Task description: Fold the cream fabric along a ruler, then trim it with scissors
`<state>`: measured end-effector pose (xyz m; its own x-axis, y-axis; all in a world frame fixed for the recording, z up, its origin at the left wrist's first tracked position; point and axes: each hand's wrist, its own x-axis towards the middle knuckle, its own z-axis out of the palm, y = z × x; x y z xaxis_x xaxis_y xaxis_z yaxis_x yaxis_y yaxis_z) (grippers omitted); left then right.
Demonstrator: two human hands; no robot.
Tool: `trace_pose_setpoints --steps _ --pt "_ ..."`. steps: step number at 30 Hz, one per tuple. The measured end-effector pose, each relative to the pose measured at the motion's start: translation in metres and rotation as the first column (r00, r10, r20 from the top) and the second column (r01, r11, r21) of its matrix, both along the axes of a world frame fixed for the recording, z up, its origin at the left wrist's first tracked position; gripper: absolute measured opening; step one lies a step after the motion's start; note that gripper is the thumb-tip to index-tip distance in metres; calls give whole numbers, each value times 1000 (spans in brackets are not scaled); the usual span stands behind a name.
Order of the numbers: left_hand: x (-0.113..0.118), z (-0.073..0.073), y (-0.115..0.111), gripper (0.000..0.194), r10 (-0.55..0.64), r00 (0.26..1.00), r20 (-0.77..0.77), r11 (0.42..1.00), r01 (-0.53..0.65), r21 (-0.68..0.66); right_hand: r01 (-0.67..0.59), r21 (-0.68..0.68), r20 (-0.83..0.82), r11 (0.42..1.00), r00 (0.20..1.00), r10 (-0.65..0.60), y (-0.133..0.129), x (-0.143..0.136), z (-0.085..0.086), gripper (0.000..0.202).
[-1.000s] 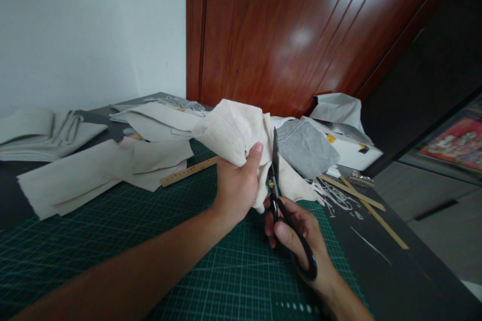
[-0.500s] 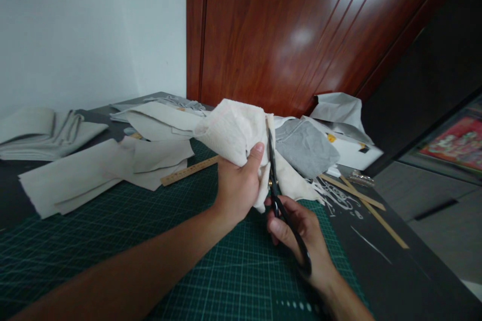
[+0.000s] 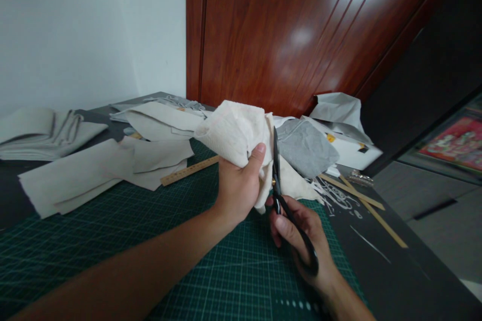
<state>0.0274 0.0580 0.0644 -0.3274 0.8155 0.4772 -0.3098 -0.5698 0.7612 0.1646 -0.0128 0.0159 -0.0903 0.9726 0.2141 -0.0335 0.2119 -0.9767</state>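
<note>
One pair of long black metal scissors (image 3: 277,188), handles in the curled fingers of the right hand (image 3: 313,226), points forward along the right edge of the soft cream cloth (image 3: 235,130) pinched by the left hand (image 3: 240,188) above the green gridded mat (image 3: 211,276)

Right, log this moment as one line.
left hand: gripping white cloth | right hand: holding black scissors, blades at cloth's edge | underneath: green gridded cutting mat | nearby: ruler, gray fabric

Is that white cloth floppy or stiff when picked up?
Probably floppy: the white cloth bunches and folds around the left hand. It's likely light, since that one hand seems to hold it up. Its textured surface suggests it isn't slippery.
</note>
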Motion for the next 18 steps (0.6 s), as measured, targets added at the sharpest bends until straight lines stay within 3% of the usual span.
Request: trace_pose_setpoints --steps 18 --pt "0 -1 1 22 -14 1000 11 1000 13 20 32 -19 40 999 999 -32 -1 -1 7 49"
